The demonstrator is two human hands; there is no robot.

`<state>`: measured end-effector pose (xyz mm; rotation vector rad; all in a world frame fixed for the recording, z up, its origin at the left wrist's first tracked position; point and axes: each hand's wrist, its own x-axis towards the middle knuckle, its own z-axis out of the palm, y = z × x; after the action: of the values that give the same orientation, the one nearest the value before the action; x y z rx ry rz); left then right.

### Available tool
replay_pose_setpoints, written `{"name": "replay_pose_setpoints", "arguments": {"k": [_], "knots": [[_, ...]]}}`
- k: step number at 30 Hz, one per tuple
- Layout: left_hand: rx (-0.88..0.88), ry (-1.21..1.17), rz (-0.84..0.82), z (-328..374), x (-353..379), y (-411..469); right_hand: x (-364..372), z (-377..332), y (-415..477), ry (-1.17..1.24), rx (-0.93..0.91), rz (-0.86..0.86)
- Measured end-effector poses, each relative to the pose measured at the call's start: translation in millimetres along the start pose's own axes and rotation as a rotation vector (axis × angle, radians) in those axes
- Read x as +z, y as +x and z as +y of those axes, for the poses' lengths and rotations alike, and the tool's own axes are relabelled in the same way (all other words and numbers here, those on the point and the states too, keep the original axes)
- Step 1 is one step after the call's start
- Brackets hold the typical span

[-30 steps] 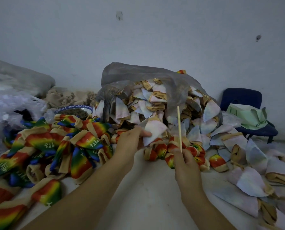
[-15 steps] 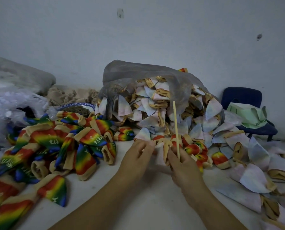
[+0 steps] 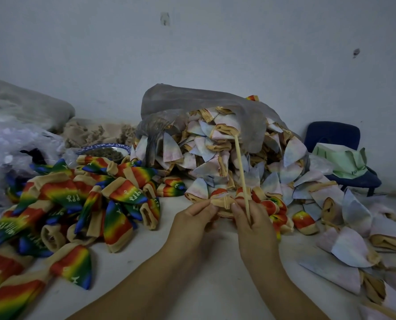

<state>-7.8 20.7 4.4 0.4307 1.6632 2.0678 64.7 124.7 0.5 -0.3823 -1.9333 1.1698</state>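
Note:
Both hands meet over the white table [image 3: 192, 292] on one small fabric piece [image 3: 222, 201] with a tan cuff. My left hand [image 3: 192, 221] pinches its left side. My right hand [image 3: 252, 221] pinches its right side and also grips a thin pale wooden stick [image 3: 239, 167] that stands almost upright, leaning left at the top. Most of the piece is hidden under my fingers.
A grey plastic bag [image 3: 192, 105] spills a heap of pale inside-out pieces [image 3: 215, 158] behind my hands. Rainbow pieces [image 3: 81, 204] are piled at left, pale ones [image 3: 353, 239] scattered right. A blue-rimmed plate [image 3: 104, 150] and a blue chair [image 3: 333, 137] stand further back.
My left hand took a pale piece from the heap and brought it to the right hand. Both hands now pinch it by the tan cuff; the stick leans further left.

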Motion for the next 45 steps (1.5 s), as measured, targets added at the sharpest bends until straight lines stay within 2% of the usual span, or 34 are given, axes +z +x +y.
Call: {"name": "replay_pose_setpoints", "arguments": {"k": [7, 10, 13, 18, 21, 24, 27, 30, 33, 36, 41, 45], "knots": [[-0.201, -0.166, -0.134, 6.0, 0.8, 5.9, 3.0, 3.1, 0.0, 0.124, 0.083, -0.02], [-0.337, -0.394, -0.207, 9.2, 0.3, 4.3, 5.0, 1.9, 0.8, 0.16, 0.165, -0.044], [-0.393, -0.552, -0.29, 9.7, 1.4, 1.8, 7.2, 0.2, 1.2, 0.243, 0.284, -0.052], [-0.308, -0.423, -0.3, 3.5, 3.8, 2.3, 3.0, -1.0, 3.4, 0.51, 0.498, -0.073], [-0.259, -0.333, -0.252, 0.5, 1.7, 4.6, -0.6, -1.5, 4.8, 0.634, 0.545, -0.098], [-0.238, -0.309, -0.206, -0.3, 0.5, 5.2, 1.3, -3.3, 4.5, 0.652, 0.548, -0.14], [-0.223, -0.321, -0.19, -1.1, -0.9, 5.5, 2.9, -4.0, 3.7, 0.62, 0.525, -0.157], [-0.237, -0.294, -0.16, -2.9, -1.1, 6.5, 3.2, -1.6, 2.2, 0.44, 0.457, -0.165], [-0.254, -0.35, -0.146, -1.1, -1.2, 6.0, 1.9, 1.5, 1.0, 0.167, 0.269, -0.144], [-0.216, -0.405, -0.113, 0.3, -4.9, 6.9, 2.2, 2.0, -1.2, 0.05, 0.123, -0.126], [-0.048, -0.373, -0.076, -3.7, -6.4, 8.2, 2.8, 3.6, -0.7, -0.034, 0.171, -0.125], [0.02, -0.335, -0.087, -7.9, -7.1, 8.1, -2.2, 4.4, 2.5, -0.019, 0.19, -0.123]]}}
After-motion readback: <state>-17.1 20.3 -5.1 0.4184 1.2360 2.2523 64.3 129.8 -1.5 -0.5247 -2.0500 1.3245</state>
